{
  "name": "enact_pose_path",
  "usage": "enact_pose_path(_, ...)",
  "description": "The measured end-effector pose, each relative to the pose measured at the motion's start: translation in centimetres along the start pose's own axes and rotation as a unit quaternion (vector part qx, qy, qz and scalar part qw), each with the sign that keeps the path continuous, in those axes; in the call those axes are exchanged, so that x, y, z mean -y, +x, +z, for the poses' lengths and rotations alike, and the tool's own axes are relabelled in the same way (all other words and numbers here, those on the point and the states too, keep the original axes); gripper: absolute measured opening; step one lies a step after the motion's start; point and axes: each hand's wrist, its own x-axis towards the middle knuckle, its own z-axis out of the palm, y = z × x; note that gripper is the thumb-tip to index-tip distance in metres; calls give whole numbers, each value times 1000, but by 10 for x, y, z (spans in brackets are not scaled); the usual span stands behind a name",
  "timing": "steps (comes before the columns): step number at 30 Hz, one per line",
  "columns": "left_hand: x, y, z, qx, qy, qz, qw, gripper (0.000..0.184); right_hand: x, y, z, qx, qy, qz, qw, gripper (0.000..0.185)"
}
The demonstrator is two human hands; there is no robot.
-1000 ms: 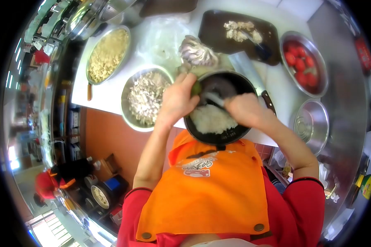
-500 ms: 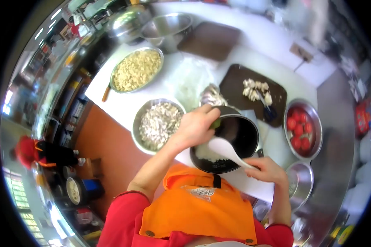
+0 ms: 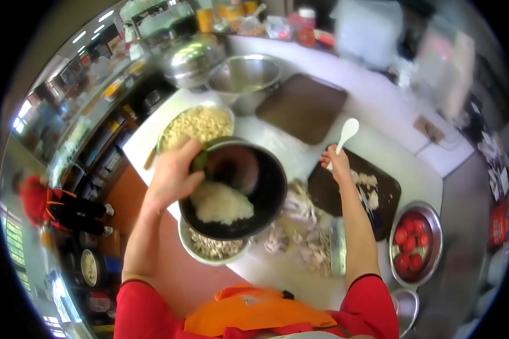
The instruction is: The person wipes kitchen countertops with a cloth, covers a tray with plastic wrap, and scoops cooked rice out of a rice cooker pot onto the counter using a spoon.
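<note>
My left hand (image 3: pixel 178 169) grips the rim of a dark rice cooker pot (image 3: pixel 266 203), with a bit of something green under the fingers. The tilted pot has a clump of white rice (image 3: pixel 220 204) low in it. It hangs above the table, partly covering a bowl of chopped mushrooms (image 3: pixel 215 246). Closed around the handle of a white rice paddle (image 3: pixel 349 130), my right hand (image 3: pixel 337 161) is held over a dark cutting board (image 3: pixel 328 195). Whole mushrooms (image 3: pixel 300 206) lie on the table between my hands.
Pale chopped pieces fill a bowl (image 3: pixel 201 123) at back left. Red tomatoes (image 3: pixel 410 240) sit in a metal bowl at right. A knife (image 3: pixel 373 214) lies on the near board. Farther back are another dark board (image 3: pixel 302 107) and a metal bowl (image 3: pixel 243 76). A person (image 3: pixel 37 198) stands at far left.
My left hand has carried the pot left and lifted it. My right hand has taken the paddle out of the pot and moved it forward, over the cutting board.
</note>
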Motion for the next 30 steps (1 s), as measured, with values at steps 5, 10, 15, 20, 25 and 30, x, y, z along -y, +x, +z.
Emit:
enact_pose_path(5,60,42,-1,-6,29,0,1000,33,-12,85,30,-27,-170,-6,985,27)
enact_pose_path(10,108,107,17,-17,71,17,997,37,2,42,-26,-26,-142,2,990,16)
enact_pose_path(15,131,189,56,-89,92,60,990,36,43,-64,-110,-85,-267,13,960,24)
enact_pose_path(20,133,243,108,-112,135,60,983,34,61,-120,-198,-181,-407,64,893,22)
enact_pose_path(25,131,267,144,-138,138,55,979,31,71,-120,-231,-116,-810,-16,574,26)
enact_pose_path(30,135,272,151,-142,119,55,981,34,98,-46,-71,-37,-661,-293,690,27)
